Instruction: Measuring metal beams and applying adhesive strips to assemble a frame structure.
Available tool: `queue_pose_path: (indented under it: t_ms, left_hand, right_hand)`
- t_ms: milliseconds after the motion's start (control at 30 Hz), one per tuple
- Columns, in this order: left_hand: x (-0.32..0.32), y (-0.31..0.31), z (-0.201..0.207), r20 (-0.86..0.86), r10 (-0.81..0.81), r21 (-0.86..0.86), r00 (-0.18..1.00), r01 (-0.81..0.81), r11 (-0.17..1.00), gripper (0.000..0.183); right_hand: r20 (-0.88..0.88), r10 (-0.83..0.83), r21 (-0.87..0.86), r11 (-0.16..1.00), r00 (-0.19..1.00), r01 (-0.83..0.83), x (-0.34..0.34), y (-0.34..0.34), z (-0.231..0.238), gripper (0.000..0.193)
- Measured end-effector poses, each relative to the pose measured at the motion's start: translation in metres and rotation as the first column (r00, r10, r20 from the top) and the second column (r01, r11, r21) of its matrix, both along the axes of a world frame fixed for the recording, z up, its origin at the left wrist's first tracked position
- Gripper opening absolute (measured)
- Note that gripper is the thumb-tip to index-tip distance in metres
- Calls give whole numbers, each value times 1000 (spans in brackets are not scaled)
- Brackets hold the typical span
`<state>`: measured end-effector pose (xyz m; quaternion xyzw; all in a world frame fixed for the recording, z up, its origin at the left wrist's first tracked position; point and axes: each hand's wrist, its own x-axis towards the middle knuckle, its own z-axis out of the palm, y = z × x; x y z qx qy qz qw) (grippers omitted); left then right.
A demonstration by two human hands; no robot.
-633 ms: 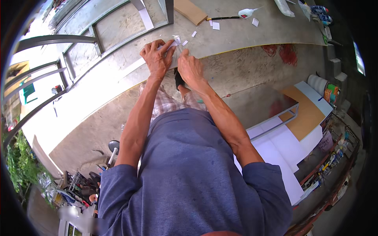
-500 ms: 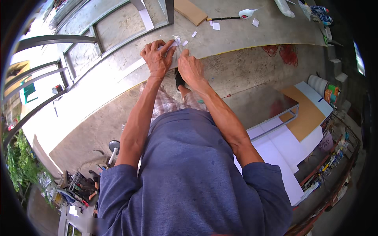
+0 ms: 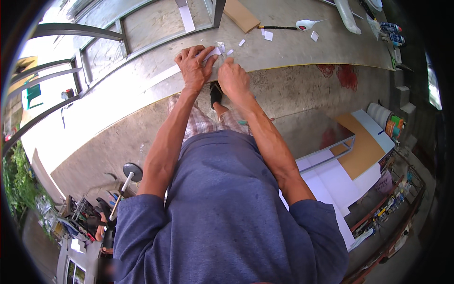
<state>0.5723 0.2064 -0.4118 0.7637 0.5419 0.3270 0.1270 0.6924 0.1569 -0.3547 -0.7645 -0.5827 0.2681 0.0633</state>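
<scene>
— Hands? Left hand (image 3: 193,66) and right hand (image 3: 233,78) side by side at upper centre of the frame, fingers curled and pinched on a small white strip (image 3: 213,52) at the edge of the grey board (image 3: 293,49).

— How far along? Looks midway: cut white scraps (image 3: 268,35) already scattered above, strip still in hand.

— Around? Glue bottle (image 3: 305,23) and cardboard piece (image 3: 241,14) top centre, well apart. White panels (image 3: 331,182) lower right. Nothing blocking.
</scene>
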Motion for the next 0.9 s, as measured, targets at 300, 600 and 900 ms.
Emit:
queue_pose_path:
  t_ms: [300, 600, 900]
  left_hand:
    - [-1, -1, -7, 77, 9, -53, 997, -5, 999, 27]
    - [4, -2, -5, 95, 19, -31, 995, -16, 999, 25]
    - [3, -2, -6, 75, 23, -45, 997, -20, 999, 25]
  right_hand:
    - [18, 69, 39, 997, 997, -69, 1, 2, 2, 24]
    - [-10, -2, 50, 999, 1000, 2, -3, 0, -13, 24]
    - [-31, 2, -37, 999, 1000, -3, -3, 2, -1, 28]
